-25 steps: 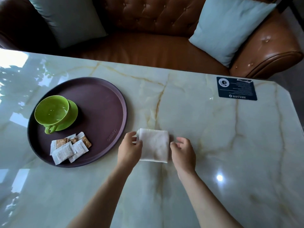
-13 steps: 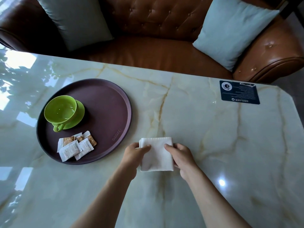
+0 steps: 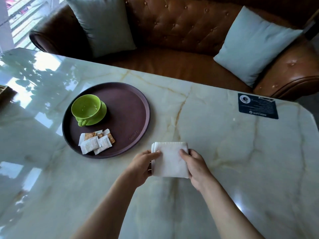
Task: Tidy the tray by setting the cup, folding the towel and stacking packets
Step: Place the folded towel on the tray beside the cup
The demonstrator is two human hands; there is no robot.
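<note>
A glossy pale marble table (image 3: 224, 152) mirrors window light, fronting a tufted brown leather sofa (image 3: 181, 31) with two pale-blue cushions (image 3: 255, 44).

Two bare forearms and hands, no clothing in view.
Left hand (image 3: 141, 167) and right hand (image 3: 196, 167) both bare: no gloves, rings, watch or bracelet visible. Forearms uncovered from the wrists down to the bottom frame edge, no sleeve or cuff showing anywhere. Nails short and unpainted where visible. Slim wrists. No marks or tattoos visible. Rest of the person is out of frame.
</note>
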